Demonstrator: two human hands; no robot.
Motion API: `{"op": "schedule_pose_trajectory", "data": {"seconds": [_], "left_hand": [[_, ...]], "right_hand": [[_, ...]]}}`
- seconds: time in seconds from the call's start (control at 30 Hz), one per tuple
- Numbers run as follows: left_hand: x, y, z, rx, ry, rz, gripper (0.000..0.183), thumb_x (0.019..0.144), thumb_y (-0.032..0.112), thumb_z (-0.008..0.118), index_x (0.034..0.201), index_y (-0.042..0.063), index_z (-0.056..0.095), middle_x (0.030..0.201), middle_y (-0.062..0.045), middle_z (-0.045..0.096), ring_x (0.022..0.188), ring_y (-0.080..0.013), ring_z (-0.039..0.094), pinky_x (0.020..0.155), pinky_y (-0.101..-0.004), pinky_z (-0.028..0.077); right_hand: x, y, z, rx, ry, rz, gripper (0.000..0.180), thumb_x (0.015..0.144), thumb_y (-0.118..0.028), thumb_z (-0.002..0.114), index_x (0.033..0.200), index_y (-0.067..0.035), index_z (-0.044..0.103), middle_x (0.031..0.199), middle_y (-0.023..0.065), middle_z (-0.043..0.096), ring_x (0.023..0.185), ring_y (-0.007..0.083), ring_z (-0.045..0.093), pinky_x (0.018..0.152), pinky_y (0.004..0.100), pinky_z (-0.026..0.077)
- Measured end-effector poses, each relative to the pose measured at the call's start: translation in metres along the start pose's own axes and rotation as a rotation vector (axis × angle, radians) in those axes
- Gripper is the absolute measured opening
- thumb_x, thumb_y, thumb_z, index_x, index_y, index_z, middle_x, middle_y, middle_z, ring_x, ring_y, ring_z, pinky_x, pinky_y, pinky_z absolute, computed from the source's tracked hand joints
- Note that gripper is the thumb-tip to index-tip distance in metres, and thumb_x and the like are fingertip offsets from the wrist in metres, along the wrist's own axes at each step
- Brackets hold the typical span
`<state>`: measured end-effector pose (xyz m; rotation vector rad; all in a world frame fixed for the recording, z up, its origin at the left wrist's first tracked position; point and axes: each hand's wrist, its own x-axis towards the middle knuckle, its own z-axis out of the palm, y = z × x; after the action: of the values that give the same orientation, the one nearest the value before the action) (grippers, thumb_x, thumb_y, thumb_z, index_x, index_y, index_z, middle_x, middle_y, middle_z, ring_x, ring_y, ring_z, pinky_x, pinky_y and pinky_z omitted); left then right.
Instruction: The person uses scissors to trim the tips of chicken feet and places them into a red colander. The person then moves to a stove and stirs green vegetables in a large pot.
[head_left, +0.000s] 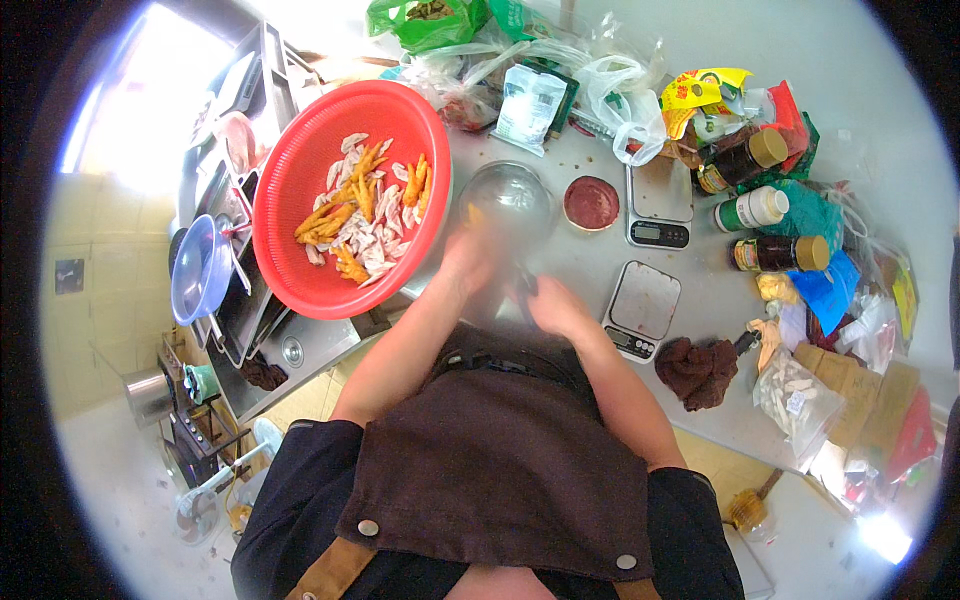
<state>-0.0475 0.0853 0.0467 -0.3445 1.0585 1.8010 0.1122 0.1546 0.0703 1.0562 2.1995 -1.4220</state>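
A hazy blur covers the middle of the view, where both hands work. My left hand (466, 262) is at the near rim of a shiny metal bowl (504, 187), gripping an orange-yellow piece that looks like a chicken foot (475, 216). In my right hand (556, 306) are the black handles of a tool (527, 289), seemingly scissors; its working end is lost in the blur. To the left, a red plastic basket (289, 195) holds orange-yellow chicken feet (326, 223) and pale, whitish pieces (371, 247).
Right of the bowl lie a dark red round lid (592, 203), two digital scales (660, 199) and a brown cloth (696, 373). Jars (780, 253) and plastic bags (622, 97) line the table's back and right. A sink (315, 345) and blue-purple basin (201, 270) are left.
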Motion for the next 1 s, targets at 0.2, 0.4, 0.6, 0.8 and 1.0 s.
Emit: {"op": "schedule_pose_trajectory", "data": {"seconds": [0.2,0.4,0.6,0.8,1.0], "left_hand": [[0.07,-0.023,-0.064,0.519,-0.129,0.127,0.024,0.084,-0.001,0.058,0.107,-0.004,0.052,0.097,-0.012,0.059,0.092,-0.0248,0.059,0.085,-0.0351,0.047],[0.108,-0.037,-0.097,0.992,-0.179,0.314,0.02,0.079,-0.002,0.061,0.097,-0.003,0.053,0.088,-0.011,0.057,0.078,-0.0246,0.058,0.074,-0.0371,0.049],[-0.014,-0.012,-0.015,0.373,-0.056,0.048,0.03,0.076,-0.005,0.065,0.102,0.001,0.052,0.089,-0.01,0.06,0.08,-0.0217,0.06,0.069,-0.0347,0.05],[-0.1,0.081,-0.009,0.596,-0.241,0.155,0.041,0.075,-0.004,0.071,0.109,0.005,0.05,0.092,-0.005,0.062,0.085,-0.0154,0.061,0.075,-0.0288,0.049],[-0.042,0.171,-0.038,1.609,-0.072,0.874,0.044,0.08,0.009,0.069,0.119,0.0,0.052,0.096,-0.008,0.064,0.081,-0.0168,0.061,0.07,-0.0326,0.05]], "right_hand": [[0.023,0.011,0.01,-0.015,0.0,0.005,0.071,0.082,-0.064,0.055,0.082,0.006,0.064,0.084,0.0282,0.065,0.085,0.0428,0.064,0.076,0.0478,0.049],[0.034,0.018,0.011,0.184,-0.142,0.061,0.065,0.084,-0.06,0.059,0.074,0.005,0.062,0.07,0.0213,0.064,0.057,0.0302,0.065,0.054,0.0411,0.051],[0.012,0.008,0.001,0.526,-0.096,0.082,0.049,0.086,-0.05,0.064,0.072,-0.004,0.053,0.056,0.004,0.052,0.042,0.0162,0.052,0.04,0.0305,0.043],[-0.007,-0.001,-0.003,0.664,-0.091,0.08,0.042,0.089,-0.043,0.063,0.075,-0.005,0.05,0.057,0.003,0.051,0.044,0.0147,0.052,0.04,0.0292,0.042],[-0.005,-0.014,0.019,0.723,-0.028,0.153,0.039,0.091,-0.043,0.059,0.079,-0.008,0.049,0.057,0.0023,0.05,0.045,0.0152,0.052,0.041,0.0289,0.039]]}}
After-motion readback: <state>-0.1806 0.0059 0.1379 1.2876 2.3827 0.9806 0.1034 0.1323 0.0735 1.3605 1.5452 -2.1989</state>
